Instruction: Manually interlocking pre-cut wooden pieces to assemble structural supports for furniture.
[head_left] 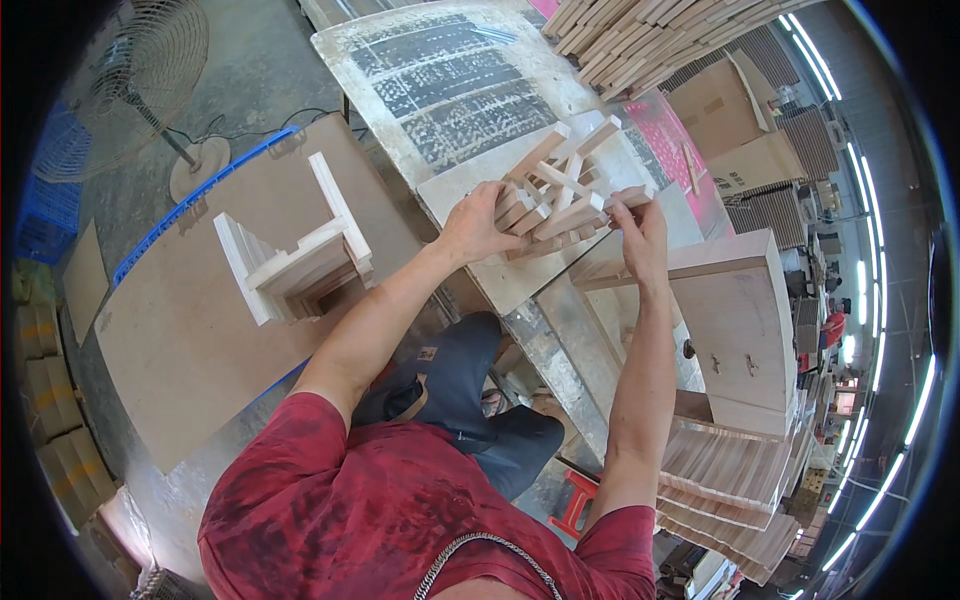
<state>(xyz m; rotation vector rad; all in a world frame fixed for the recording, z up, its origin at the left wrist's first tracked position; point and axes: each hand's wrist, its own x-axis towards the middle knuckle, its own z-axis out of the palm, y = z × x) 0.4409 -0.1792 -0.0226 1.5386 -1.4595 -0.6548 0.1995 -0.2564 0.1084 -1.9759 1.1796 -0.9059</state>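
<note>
Short pale wooden strips (565, 186) lie in a loose, crisscrossed heap on a light board (508, 283) at the worktable in front of me. My left hand (474, 226) is closed around the strips at the left end of the heap, its thumb at the near side. On the right, my right hand (643, 236) has its fingers closed on the end of a wooden strip (630, 197). Some strips stick up at an angle between the two hands. The fingertips of my left hand are partly hidden behind the wood.
A stack of H-shaped wooden pieces (300, 262) stands on a brown board (185, 370) at left. Behind it are a fan (195, 165) and blue crate (48, 200). Long strips (640, 40) are piled far right, near a cardboard box (722, 110). A wooden box-like block (735, 335) stands beside my right forearm.
</note>
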